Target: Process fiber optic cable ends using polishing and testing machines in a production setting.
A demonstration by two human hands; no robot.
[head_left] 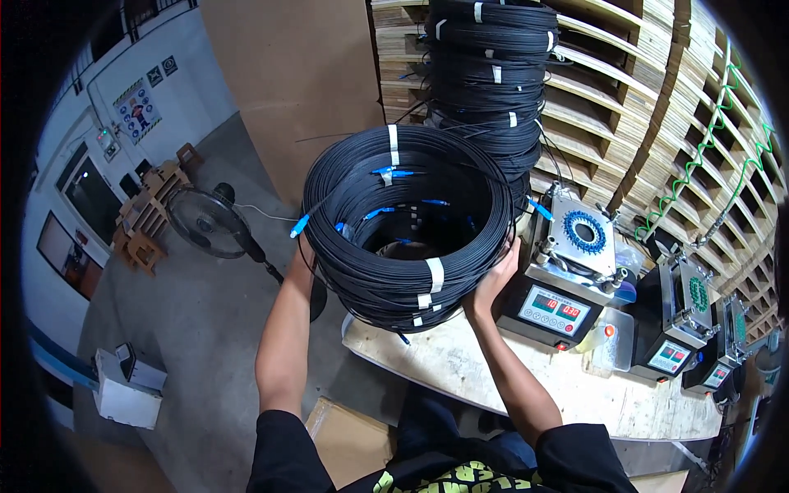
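Note:
Between my two hands is a stack of black fibre-optic cable coils (370, 275), bound with white tape and seen from above into its hollow middle. Blue connectors (301, 226) stick out at its rim, and more lie inside the ring. My left hand (306, 251) grips the left side, its fingers mostly hidden behind the cable. On the right side my right hand (498, 278) presses with its fingers wrapped partly underneath. The stack is over the left end of the wooden table (460, 370); whether it rests there I cannot tell.
Behind stands a taller pile of black coils (493, 90) against wooden pallets (592, 107). To the right is a polishing machine (567, 271) with a ring of blue connectors, then more machines (682, 320). A fan (209, 222) stands left; cardboard (349, 440) lies below.

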